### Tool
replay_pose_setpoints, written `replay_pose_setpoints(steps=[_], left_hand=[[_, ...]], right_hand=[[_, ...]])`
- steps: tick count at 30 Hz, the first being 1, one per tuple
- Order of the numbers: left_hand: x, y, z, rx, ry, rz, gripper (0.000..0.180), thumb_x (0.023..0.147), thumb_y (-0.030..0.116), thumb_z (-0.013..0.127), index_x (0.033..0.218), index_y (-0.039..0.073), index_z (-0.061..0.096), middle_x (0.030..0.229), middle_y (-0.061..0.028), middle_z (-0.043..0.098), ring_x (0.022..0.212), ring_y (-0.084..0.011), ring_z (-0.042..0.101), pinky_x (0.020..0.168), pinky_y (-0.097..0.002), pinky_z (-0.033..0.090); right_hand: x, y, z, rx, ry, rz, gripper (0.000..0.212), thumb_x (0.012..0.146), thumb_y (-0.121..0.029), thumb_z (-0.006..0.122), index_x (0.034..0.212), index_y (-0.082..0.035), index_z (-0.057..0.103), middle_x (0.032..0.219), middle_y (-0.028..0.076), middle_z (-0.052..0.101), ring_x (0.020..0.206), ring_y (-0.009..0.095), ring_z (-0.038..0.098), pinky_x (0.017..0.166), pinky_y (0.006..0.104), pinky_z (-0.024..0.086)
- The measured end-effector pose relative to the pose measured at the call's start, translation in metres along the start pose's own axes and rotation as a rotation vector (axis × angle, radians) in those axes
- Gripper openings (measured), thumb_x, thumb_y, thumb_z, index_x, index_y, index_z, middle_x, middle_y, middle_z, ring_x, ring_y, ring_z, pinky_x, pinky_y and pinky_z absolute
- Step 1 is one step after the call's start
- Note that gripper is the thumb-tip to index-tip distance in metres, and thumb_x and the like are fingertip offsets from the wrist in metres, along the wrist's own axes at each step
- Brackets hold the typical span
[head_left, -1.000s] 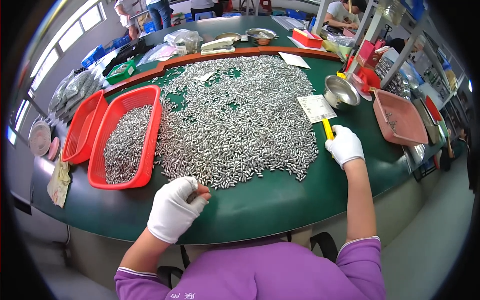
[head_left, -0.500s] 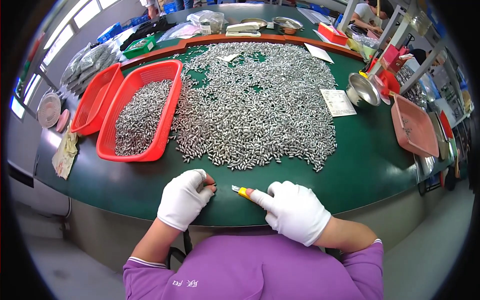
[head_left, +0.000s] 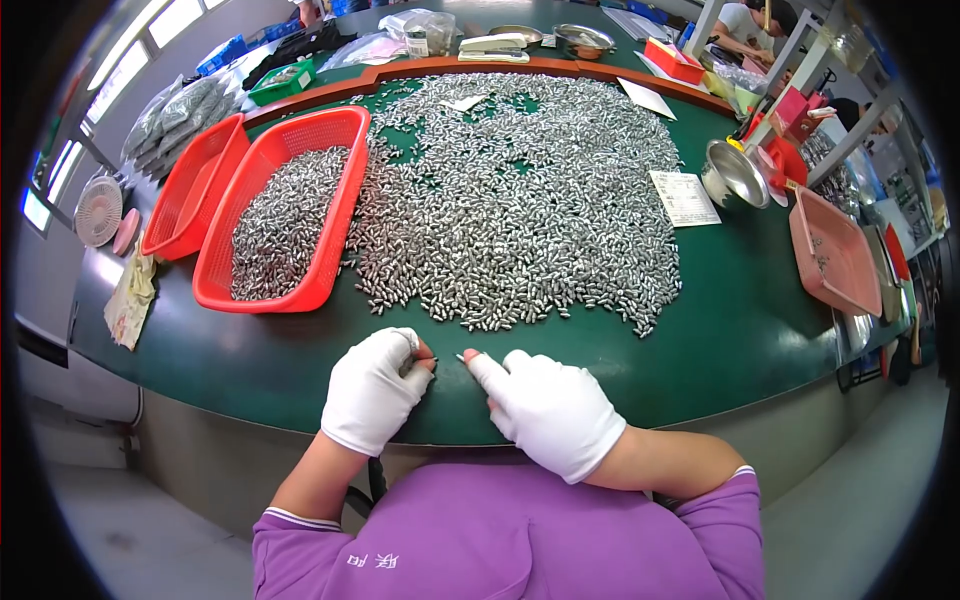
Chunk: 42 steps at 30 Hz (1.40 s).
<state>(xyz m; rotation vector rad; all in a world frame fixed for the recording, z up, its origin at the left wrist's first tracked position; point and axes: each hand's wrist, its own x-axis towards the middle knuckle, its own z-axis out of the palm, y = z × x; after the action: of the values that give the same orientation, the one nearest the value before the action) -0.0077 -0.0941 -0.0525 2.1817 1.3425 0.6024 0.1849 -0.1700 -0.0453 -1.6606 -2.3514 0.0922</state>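
Observation:
My left hand [head_left: 372, 392], in a white glove with bare thumb and fingertips, is closed in a pinch near the table's front edge. A tiny dark bit shows at its fingertips, too small to make out. Facing it, my gloved right hand [head_left: 556, 412] is closed on a utility knife [head_left: 460, 357]. Only the tip of the knife shows past the bare thumb; the hand hides the rest. A small gap separates the tip from my left fingertips. Beyond both hands, a wide spread of small silvery metal parts [head_left: 520, 230] covers the middle of the green table [head_left: 700, 370].
At left, a red basket [head_left: 350, 200] holds many of the same parts, beside another red basket [head_left: 165, 215]. A printed paper slip [head_left: 686, 199], a steel bowl [head_left: 735, 175] and a pink tray [head_left: 835, 290] lie at right. A wooden rail [head_left: 450, 70] runs behind the parts.
My right hand has turned and moved slightly left and up, bringing the knife closer to my left fingertips. Its yellow handle, visible before, is now hidden. My left hand has barely moved.

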Motion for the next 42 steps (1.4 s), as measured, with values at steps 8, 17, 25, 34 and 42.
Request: replay_pose_setpoints(steps=[8,17,25,34,42], left_hand=[[-0.001,-0.003,0.003,-0.041,0.04,0.021,0.009,0.073,0.003,0.071,0.076,0.004,0.063,0.071,-0.0094,0.06,0.061,-0.0221,0.058,0.057,-0.0315,0.047],[-0.001,-0.001,0.004,0.0,0.073,0.036,0.012,0.072,0.001,0.073,0.075,0.002,0.061,0.065,-0.0086,0.058,0.054,-0.0172,0.054,0.053,-0.0291,0.045],[0.001,0.002,0.002,0.009,0.027,-0.036,0.011,0.075,0.011,0.071,0.073,0.006,0.061,0.071,-0.0121,0.062,0.064,-0.0307,0.062,0.058,-0.0377,0.048],[0.001,0.0,0.003,0.005,0.048,0.017,0.013,0.073,0.001,0.072,0.073,0.002,0.059,0.066,-0.0101,0.059,0.054,-0.019,0.056,0.053,-0.0303,0.045],[0.004,0.002,-0.003,-0.007,-0.024,0.007,0.013,0.073,0.001,0.072,0.074,0.002,0.059,0.068,-0.0118,0.06,0.059,-0.0235,0.059,0.056,-0.0329,0.047]], right_hand=[[0.008,-0.001,0.003,0.135,-0.052,0.013,0.043,0.088,-0.027,0.062,0.129,-0.016,0.056,0.082,0.007,0.054,0.07,0.024,0.061,0.057,0.0367,0.051],[0.011,-0.002,0.005,0.179,-0.033,0.009,0.042,0.088,-0.027,0.061,0.128,-0.017,0.058,0.081,0.007,0.055,0.068,0.025,0.061,0.057,0.0375,0.052],[0.014,0.001,0.005,0.221,-0.068,0.021,0.039,0.088,-0.026,0.061,0.126,-0.015,0.058,0.082,0.008,0.057,0.067,0.026,0.062,0.058,0.0384,0.051],[0.015,0.002,0.005,0.244,-0.059,0.005,0.039,0.088,-0.027,0.06,0.124,-0.015,0.058,0.082,0.008,0.056,0.066,0.027,0.062,0.058,0.0389,0.051],[0.032,0.018,-0.001,0.278,-0.245,-0.108,0.04,0.089,-0.024,0.058,0.126,-0.012,0.056,0.083,0.011,0.06,0.069,0.03,0.062,0.061,0.041,0.052]])
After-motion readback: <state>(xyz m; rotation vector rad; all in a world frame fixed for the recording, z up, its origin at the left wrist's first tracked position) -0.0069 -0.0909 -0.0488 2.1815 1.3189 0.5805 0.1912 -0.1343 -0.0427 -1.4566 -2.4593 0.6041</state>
